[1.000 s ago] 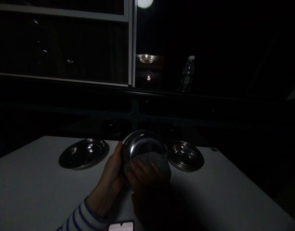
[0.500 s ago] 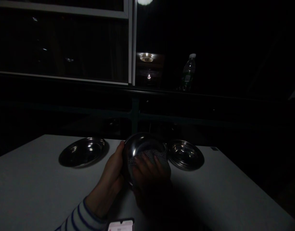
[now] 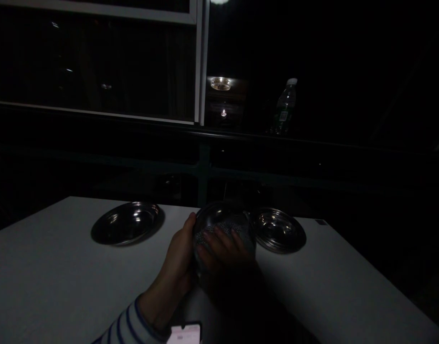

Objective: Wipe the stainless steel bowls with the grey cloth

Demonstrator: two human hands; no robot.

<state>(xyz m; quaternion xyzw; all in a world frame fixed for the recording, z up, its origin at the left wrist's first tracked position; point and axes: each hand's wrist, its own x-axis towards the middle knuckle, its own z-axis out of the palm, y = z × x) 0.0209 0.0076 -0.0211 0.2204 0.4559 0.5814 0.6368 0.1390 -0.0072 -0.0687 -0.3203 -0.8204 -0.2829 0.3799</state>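
Observation:
A shiny steel bowl [image 3: 212,213] is held up over the table, tilted, in the middle of the head view. My left hand [image 3: 178,258] grips its left rim, thumb along the edge and the other fingers hidden behind. Against the bowl's surface my right hand [image 3: 222,253] presses a grey textured cloth [image 3: 243,231], its fingers laid over the cloth. Deep shadow hides the right wrist and forearm, and much of the bowl's lower part.
On the white table [image 3: 72,277], a steel dish [image 3: 124,223] lies at left and a stack of steel dishes [image 3: 279,231] at right, close behind the bowl. A lit phone [image 3: 185,334] is at the near edge. A plastic bottle [image 3: 285,107] stands beyond, by the window frame [image 3: 200,62].
The bowl and both hands have shifted slightly right. The bowl's tilt has altered, and its bright reflection has shrunk. The cloth stays under my right fingers. The whole view has moved a little.

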